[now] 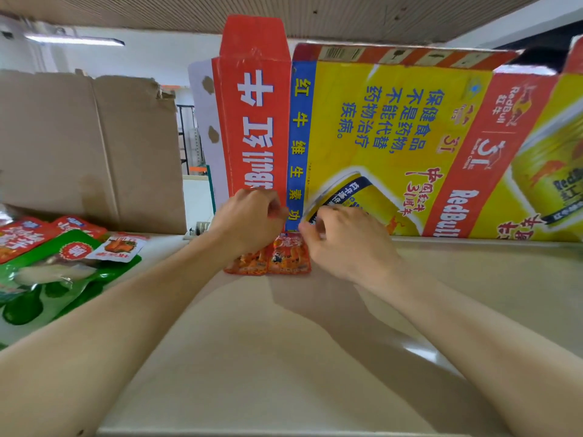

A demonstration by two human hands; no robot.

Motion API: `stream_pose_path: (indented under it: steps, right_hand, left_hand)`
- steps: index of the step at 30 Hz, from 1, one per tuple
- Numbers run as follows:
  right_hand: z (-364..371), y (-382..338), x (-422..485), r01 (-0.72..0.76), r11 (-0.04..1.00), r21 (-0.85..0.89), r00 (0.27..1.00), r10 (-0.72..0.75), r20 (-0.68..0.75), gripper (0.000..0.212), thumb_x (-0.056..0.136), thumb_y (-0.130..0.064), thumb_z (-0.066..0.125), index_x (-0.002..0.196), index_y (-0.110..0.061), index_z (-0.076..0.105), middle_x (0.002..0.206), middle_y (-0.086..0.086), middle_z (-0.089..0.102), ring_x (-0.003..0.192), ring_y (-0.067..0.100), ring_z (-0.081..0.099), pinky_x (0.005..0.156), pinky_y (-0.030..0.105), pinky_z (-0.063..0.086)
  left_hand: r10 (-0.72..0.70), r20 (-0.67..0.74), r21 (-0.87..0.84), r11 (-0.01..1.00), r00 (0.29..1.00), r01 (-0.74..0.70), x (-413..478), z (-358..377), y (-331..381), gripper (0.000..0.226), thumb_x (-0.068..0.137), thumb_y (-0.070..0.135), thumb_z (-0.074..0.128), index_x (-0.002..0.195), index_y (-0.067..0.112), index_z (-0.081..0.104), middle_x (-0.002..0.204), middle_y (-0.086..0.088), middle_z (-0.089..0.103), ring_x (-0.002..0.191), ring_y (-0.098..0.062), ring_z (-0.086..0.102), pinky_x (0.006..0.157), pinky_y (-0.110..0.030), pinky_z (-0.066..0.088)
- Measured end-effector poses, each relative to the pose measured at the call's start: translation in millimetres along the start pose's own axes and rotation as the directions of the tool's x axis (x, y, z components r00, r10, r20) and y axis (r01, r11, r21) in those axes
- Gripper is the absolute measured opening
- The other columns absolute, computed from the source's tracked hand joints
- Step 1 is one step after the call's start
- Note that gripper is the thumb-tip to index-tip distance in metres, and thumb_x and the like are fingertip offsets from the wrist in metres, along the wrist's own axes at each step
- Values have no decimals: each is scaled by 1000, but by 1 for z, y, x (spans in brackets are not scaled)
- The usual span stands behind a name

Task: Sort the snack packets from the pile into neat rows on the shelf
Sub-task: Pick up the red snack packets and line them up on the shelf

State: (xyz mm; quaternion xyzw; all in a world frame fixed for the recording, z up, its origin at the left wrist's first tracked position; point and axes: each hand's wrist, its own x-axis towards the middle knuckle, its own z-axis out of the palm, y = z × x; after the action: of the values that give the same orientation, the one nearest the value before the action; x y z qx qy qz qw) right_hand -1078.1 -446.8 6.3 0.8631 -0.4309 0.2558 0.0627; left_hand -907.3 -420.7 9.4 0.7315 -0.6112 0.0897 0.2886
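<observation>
Centrally on shelf [284, 348], left hand [249, 219] fingers gripping left red packet [250, 264], right hand [345, 244] fingers pinching right red packet [290, 257]

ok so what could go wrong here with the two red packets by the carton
1. The red packets sit edge to edge against the carton; when the left hand and right hand lift off, one could slide or overlap and spoil the row.
2. Both hands work right at the carton's foot, and it looks like a flattened box stood on edge, so a nudge might tip it.
</observation>
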Motion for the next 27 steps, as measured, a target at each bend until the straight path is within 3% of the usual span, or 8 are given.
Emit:
stream_pose_path:
  steps: [4,8,13,18,22,25,27]
  right_hand:
    - [-17,1,0,33,999,8,999,-33,-21,44,95,-52,39,128,-25,50,136,-2,50,125,27,44,99,45,36]
    - [-38,4,-6,42,999,32,999,-43,15,57,96,-54,39,147,-32,30,160,-4,21,145,27,19,113,52,22]
    - [-57,4,-25,34,996,88,993,-43,106,66,96,-61,33,153,-42,8,164,-10,-5,150,21,-6,118,56,5]
    - [-67,0,-57,31,991,126,985,-52,163,68,95,-66,26,151,-48,-8,161,-14,-19,148,22,-19,117,54,-3]
    - [-68,1,-88,81,996,-35,994,-78,79,64,95,-66,21,151,-44,-2,160,-11,-23,145,30,-25,115,57,2]
    - [-67,-5,-107,103,992,71,994,-105,25,69,88,-69,13,152,-43,6,162,-12,-14,147,27,-20,115,56,4]
    - [-64,-10,-120,162,977,136,986,-156,-55,68,89,-67,22,151,-40,23,164,-9,2,150,28,-6,113,58,14]
  left_hand:
    - [108,3,157,982,994,-107,-9,-22,14,44,94,55,46,130,31,52,139,5,49,124,-26,48,99,-47,45]
    - [134,-17,275,953,991,-124,-29,-43,20,58,94,61,38,145,34,35,157,7,28,142,-24,29,106,-53,35]
    - [123,-60,283,954,991,-101,-67,-63,26,66,88,67,21,147,38,29,161,11,20,148,-20,20,109,-57,31]
    - [68,-103,202,978,992,-46,-110,-73,34,63,90,68,21,148,44,23,162,18,15,150,-17,13,113,-55,25]
    - [102,-89,329,942,991,-68,-152,-72,44,65,93,68,17,151,41,24,163,12,17,150,-20,18,112,-61,26]
    - [110,-129,329,942,986,-62,-184,-70,52,64,94,63,25,150,34,34,161,8,26,148,-24,27,111,-63,28]
    - [121,-170,325,944,978,-61,-200,-70,52,63,95,59,31,149,29,39,160,5,30,146,-24,31,111,-61,28]
